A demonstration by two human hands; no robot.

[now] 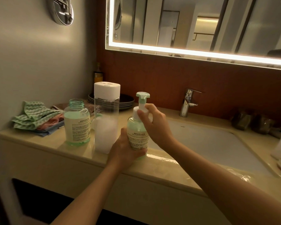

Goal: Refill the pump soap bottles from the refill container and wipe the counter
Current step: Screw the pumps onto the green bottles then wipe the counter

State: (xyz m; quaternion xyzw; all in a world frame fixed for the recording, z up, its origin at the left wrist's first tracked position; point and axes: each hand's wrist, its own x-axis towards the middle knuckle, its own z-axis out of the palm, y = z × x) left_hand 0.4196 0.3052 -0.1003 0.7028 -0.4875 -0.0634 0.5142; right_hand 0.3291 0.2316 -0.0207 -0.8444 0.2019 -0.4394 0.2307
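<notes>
While too blurred to read, pump bottle [136,127] label print.

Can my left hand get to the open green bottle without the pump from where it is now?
Probably yes, once it lets go. The left hand grips the pump bottle; the open green bottle stands further left, with the tall clear container between them, so reach around its front.

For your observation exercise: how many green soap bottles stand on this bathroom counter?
2. One open bottle without a pump stands at the left beside the tall clear container. The pump bottle sits at the counter's front edge, held by the left hand and right hand.
</notes>
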